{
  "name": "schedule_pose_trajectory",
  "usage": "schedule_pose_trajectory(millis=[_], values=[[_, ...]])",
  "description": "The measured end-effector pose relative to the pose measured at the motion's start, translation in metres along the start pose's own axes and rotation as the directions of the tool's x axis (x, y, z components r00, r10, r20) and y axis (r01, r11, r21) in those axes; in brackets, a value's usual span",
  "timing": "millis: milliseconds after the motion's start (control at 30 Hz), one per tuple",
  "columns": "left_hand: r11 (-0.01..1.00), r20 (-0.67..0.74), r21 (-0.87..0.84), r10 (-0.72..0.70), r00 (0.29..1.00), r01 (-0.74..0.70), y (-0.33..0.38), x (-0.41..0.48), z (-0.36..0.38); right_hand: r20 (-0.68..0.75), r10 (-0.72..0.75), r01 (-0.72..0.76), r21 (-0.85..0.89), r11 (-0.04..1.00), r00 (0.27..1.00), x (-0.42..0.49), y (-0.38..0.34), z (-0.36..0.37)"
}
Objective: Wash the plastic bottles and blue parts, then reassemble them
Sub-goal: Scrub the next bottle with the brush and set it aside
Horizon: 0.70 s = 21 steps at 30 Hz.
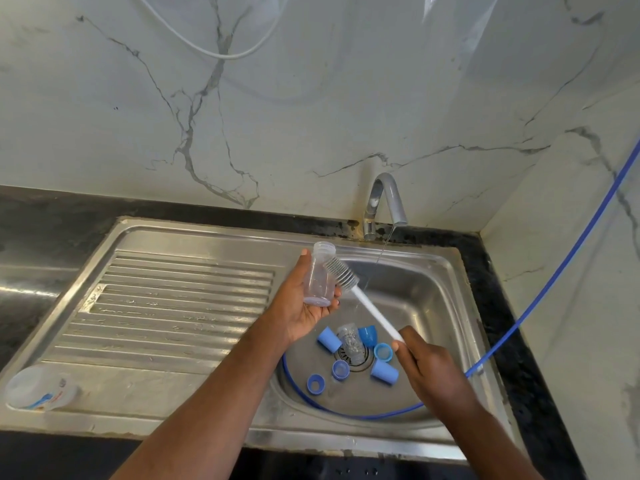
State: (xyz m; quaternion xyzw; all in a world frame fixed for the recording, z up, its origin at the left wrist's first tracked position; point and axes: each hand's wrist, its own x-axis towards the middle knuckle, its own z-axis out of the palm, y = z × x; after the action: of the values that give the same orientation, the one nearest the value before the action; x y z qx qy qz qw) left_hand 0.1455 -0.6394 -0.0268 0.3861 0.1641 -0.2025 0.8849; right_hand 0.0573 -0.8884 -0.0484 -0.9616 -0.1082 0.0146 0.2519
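While a thin stream ran from the curved grey tap [385, 199], the left hand [298, 306] gripped a clear plastic bottle [318, 280] above the steel sink [422, 296]. The right hand [433, 370] clasped a white-handled grey bottle brush [367, 306], its head against the bottle's side. A second clear bottle [351, 342] and the blue plastic parts [383, 372] lay around the drain.

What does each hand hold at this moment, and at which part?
The left hand grips the clear plastic bottle around its body. The right hand holds the bottle brush at the end of its white handle.
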Motion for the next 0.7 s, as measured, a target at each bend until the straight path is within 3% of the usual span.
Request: schedule_pose_trajectory(millis=[367,467,600,700], values=[[0.998,0.068,-0.067,-0.005,0.998,0.010,0.0032,0.0029,0.0001,0.028,-0.026,0.026,0.007,1.000,0.999,-0.0040,0.0026,-0.0001],[1.000,0.150,0.010,-0.006,0.989,0.005,0.0035,0.0022,0.0013,-0.024,0.049,-0.048,0.036,0.998,0.998,-0.0029,0.0072,-0.0023],[0.999,0.167,-0.034,-0.002,0.986,0.007,0.0017,0.0041,0.0030,0.021,-0.029,0.028,0.038,0.999,0.999,-0.0045,0.0030,-0.0027],[1.000,0.175,-0.028,0.015,0.984,-0.011,0.0010,0.0033,0.0067,-0.037,0.049,-0.046,0.067,0.997,0.998,-0.0007,0.0051,-0.0027]])
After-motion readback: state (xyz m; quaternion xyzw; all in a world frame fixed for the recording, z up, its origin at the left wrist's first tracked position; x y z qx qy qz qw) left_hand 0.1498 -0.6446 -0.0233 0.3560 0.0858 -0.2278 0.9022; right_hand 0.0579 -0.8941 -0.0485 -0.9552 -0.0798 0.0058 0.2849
